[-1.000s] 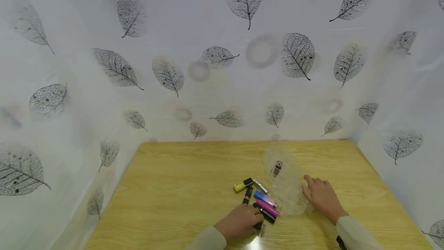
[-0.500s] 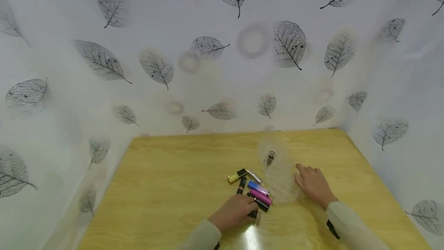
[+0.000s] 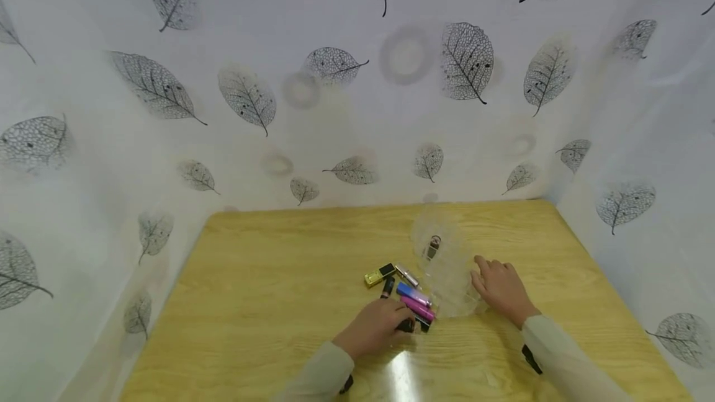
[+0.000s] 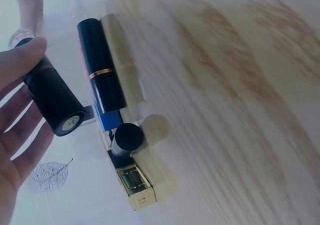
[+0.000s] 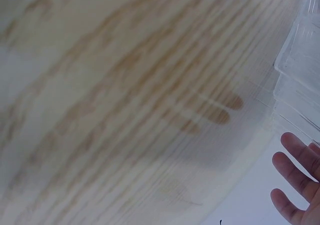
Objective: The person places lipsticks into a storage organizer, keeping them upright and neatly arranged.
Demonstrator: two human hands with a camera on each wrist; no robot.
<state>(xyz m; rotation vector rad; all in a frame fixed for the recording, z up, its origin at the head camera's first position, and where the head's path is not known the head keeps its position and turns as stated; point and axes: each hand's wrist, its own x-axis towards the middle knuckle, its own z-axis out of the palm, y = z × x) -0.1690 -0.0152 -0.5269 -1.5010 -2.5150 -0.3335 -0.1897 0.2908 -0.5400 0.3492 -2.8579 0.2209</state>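
My left hand (image 3: pixel 375 326) pinches a black lipstick tube (image 4: pixel 52 97) with a clear end, thumb on one side and fingers on the other. Right beside that hand, several cosmetics lie in a loose row: a magenta tube (image 3: pixel 418 308), a blue-to-lilac tube (image 3: pixel 414 294), a silver lipstick (image 3: pixel 406 275), a gold lipstick (image 3: pixel 380 275) and a black tube with a copper ring (image 4: pixel 102 71). Another black tube (image 3: pixel 423 324) is partly hidden by the hand. My right hand (image 3: pixel 499 287) has its fingers extended at the right edge of a clear plastic organizer (image 3: pixel 452 293).
One dark lipstick (image 3: pixel 433 247) stands in a far compartment of the organizer. The wooden table (image 3: pixel 268 278) meets a pale, leaf-printed curtain (image 3: pixel 357 110) at the back and sides. Light glares on the tabletop near the front.
The head view has tilted and shifted, so the whole scene sits higher in it. My left hand, with the black tube, has moved slightly forward over the row. My right hand stays by the organizer.
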